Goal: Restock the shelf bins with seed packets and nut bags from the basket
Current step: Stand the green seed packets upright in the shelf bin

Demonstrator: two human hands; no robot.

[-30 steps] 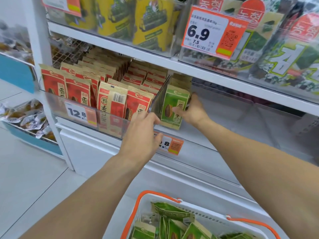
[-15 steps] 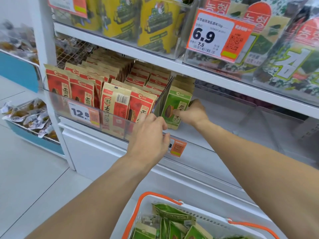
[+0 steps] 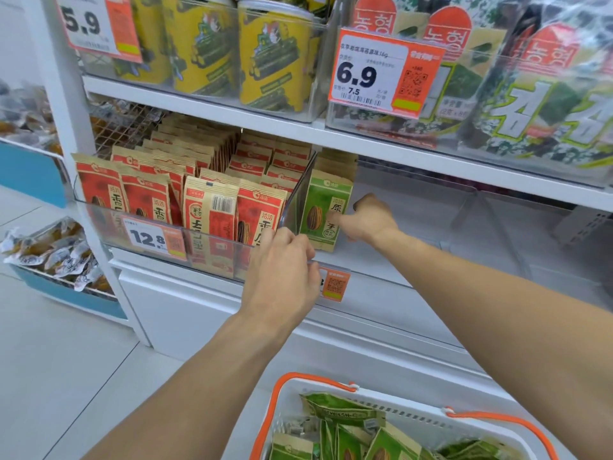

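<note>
A person's left hand (image 3: 282,270) curled its fingers over the near lip of a clear shelf bin (image 3: 431,280), beside the clear divider (image 3: 297,197). The right hand (image 3: 368,219) pressed thumb and fingers against a green seed packet (image 3: 323,210) standing upright just right of the divider. Red packets (image 3: 212,207) filled the left bin. More green packets lay in the white basket (image 3: 411,415) below.

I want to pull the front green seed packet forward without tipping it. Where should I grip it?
Pinch the green seed packet by its flat sealed top edge, coming from the open right side. It stands upright against the clear divider, so its left side is blocked.
</note>
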